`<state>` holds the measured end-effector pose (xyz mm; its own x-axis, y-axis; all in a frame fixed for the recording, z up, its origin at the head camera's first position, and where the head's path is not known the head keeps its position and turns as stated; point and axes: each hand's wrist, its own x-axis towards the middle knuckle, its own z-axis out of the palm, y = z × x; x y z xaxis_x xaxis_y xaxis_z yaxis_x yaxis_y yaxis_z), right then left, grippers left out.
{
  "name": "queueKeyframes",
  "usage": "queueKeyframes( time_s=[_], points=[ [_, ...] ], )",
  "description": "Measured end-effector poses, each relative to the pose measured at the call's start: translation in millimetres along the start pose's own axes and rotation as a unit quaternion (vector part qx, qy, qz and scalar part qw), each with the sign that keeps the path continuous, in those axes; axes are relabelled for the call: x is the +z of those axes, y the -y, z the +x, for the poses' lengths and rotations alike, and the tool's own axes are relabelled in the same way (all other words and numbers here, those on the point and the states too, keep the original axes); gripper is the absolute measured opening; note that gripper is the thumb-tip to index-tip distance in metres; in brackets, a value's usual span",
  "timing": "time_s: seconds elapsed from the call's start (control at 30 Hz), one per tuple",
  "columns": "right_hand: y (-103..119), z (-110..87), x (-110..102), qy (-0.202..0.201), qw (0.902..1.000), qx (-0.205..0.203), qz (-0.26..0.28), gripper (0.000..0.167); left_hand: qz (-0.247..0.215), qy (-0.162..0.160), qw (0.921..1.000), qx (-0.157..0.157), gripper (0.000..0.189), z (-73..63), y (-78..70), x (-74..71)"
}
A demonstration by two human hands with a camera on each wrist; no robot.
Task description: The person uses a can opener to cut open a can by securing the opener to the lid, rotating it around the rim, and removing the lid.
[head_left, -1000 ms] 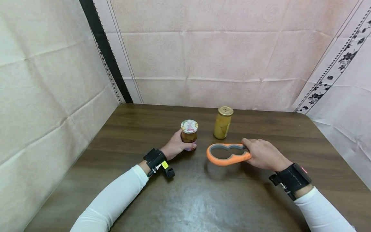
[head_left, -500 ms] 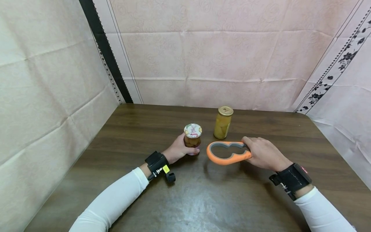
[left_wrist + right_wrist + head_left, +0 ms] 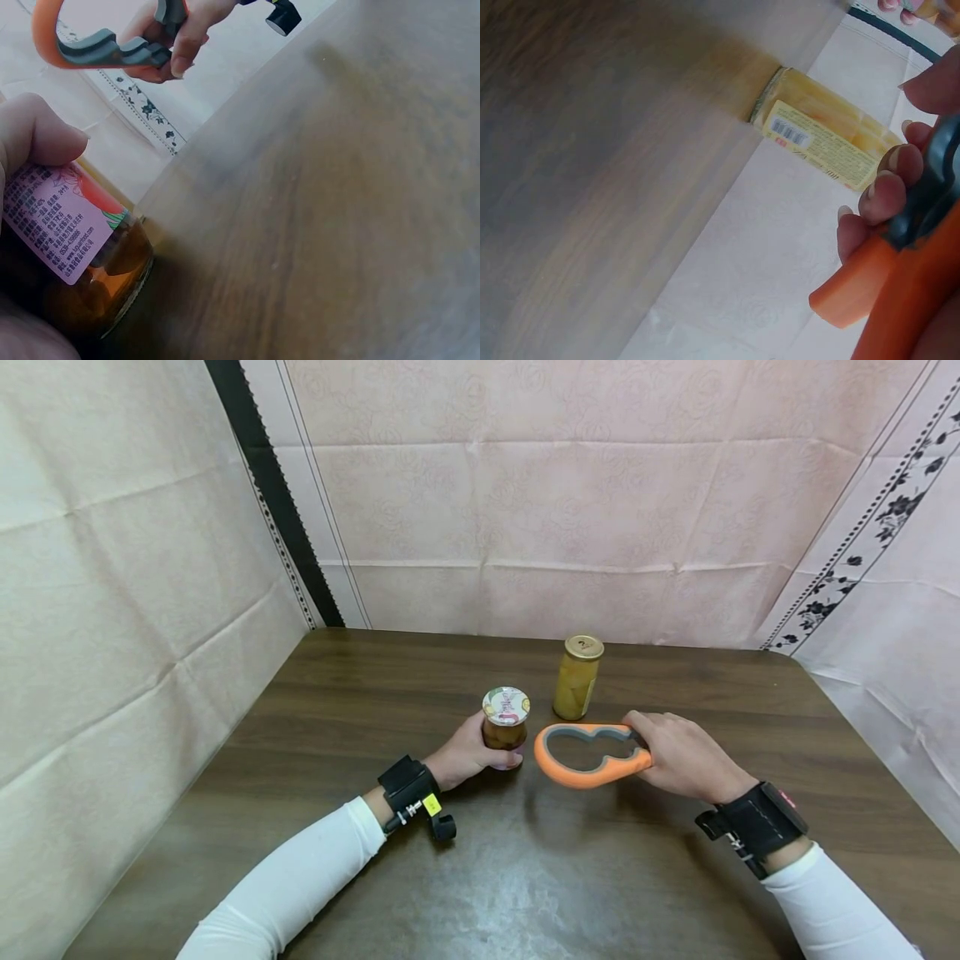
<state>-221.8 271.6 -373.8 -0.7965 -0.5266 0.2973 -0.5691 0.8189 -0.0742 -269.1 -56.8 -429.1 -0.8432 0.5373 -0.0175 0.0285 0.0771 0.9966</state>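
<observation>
My left hand [image 3: 467, 755] grips an upright glass jar [image 3: 506, 737] of brown contents, its fingers and thumb wrapped round the side. The jar has a white lid [image 3: 506, 705] printed in colours and, in the left wrist view, a pink label [image 3: 64, 221]; its base is at the tabletop. To its right, my right hand [image 3: 686, 758] holds an orange jar opener [image 3: 583, 779] with a scalloped grey inner lining, above the table. The opener's loop points left toward the jar, with a narrow gap between them. Fingers curl round its handles in the right wrist view.
A second jar [image 3: 576, 687], with yellow contents and a gold lid, stands behind the opener toward the back edge of the brown wooden table [image 3: 390, 664]. Pale cloth [image 3: 525, 527] hangs behind and along the sides of the table.
My left hand has moved the brown jar right and toward me, closer to the opener. The right hand with the opener has barely shifted. The yellow jar stays put.
</observation>
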Motion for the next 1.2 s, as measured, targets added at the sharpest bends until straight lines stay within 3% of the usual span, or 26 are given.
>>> queueKeyframes(
  time_s=[0.3,0.67,1.0,1.2],
  points=[
    [6.4,0.3,-4.8,-0.021,0.9997,-0.015,-0.003,0.030,0.006,-0.005,1.0000,-0.003,0.075,-2.5,-0.2,5.1],
    [17.9,0.5,-12.6,-0.033,0.9993,-0.019,-0.006,0.030,-0.037,0.035,0.9987,0.004,0.073,-9.9,-1.2,16.5],
    [27.2,0.9,-18.6,-0.058,0.9973,-0.041,-0.015,0.029,-0.001,0.031,0.9994,0.014,0.076,-12.6,-0.8,23.0],
    [30.5,0.5,-20.3,-0.062,0.9971,-0.040,-0.018,0.029,0.009,0.052,0.9979,0.038,0.075,-15.2,-0.3,26.4]
  ],
)
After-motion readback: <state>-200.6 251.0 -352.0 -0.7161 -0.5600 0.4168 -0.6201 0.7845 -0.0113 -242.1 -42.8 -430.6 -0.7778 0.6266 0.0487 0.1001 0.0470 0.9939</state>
